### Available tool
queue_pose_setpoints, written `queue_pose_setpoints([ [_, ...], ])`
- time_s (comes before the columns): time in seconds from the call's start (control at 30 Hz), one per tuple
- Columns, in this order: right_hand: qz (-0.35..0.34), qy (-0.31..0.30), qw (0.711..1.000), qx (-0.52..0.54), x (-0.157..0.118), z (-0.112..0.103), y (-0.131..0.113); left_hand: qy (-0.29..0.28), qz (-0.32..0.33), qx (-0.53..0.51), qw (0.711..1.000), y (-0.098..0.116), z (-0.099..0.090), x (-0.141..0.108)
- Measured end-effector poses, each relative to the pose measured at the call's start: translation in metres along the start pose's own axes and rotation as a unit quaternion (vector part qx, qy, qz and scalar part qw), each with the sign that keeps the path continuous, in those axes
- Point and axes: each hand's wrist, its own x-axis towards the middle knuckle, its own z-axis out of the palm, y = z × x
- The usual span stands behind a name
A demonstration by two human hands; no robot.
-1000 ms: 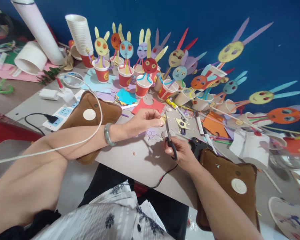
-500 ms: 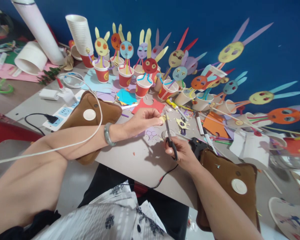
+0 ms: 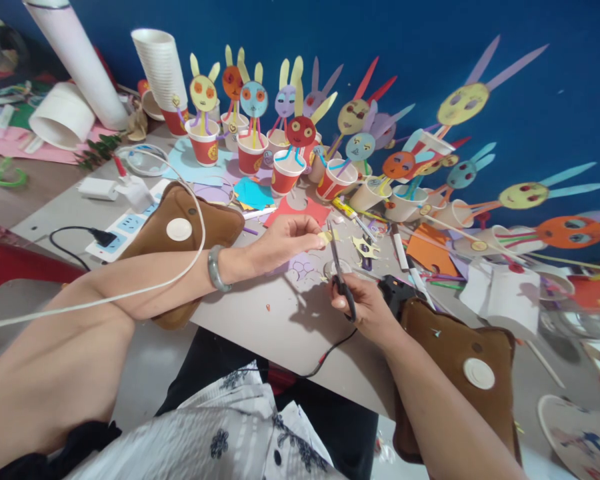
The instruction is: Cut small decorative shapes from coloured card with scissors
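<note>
Between the thumb and fingers of my left hand point(image 3: 297, 239) is a small piece of pale yellow paper point(image 3: 329, 236). My right hand point(image 3: 363, 303) grips black-handled scissors point(image 3: 338, 263), fingers through the loops, blades pointing away from me. The blades meet the right edge of the paper piece, over the table point(image 3: 260, 333). Below my hands lies purple paper point(image 3: 303, 267) with circles drawn on it. Yellow paper scraps point(image 3: 366, 248) lie just right of the blades. A black glue gun point(image 3: 393, 293) sits beyond my right wrist, partly hidden.
Paper cups point(image 3: 289, 175) with paper rabbit figures line the blue wall. A brown cushion-like pouch point(image 3: 180, 213) lies under my left forearm, another point(image 3: 460, 367) by my right arm. A power strip point(image 3: 130, 223) is at left; a white cable point(image 3: 183, 270) crosses my left forearm.
Both hands stay nearly in place. The scissors have shifted very slightly at the edge of the yellow paper; everything else looks the same.
</note>
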Motion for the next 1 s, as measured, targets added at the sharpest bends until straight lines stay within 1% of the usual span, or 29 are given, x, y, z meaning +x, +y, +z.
queue_pose_setpoints([
  [0.63, 0.012, 0.004, 1.000, 0.008, 0.0006, -0.0005, 0.0002, 0.006, 0.007, -0.003, 1.000, 0.0004, -0.0006, 0.0000],
  [1.0, -0.009, 0.010, 1.000, -0.009, -0.0003, -0.0017, -0.0001, 0.014, 0.014, 0.009, 1.000, 0.0010, -0.0024, -0.0002],
])
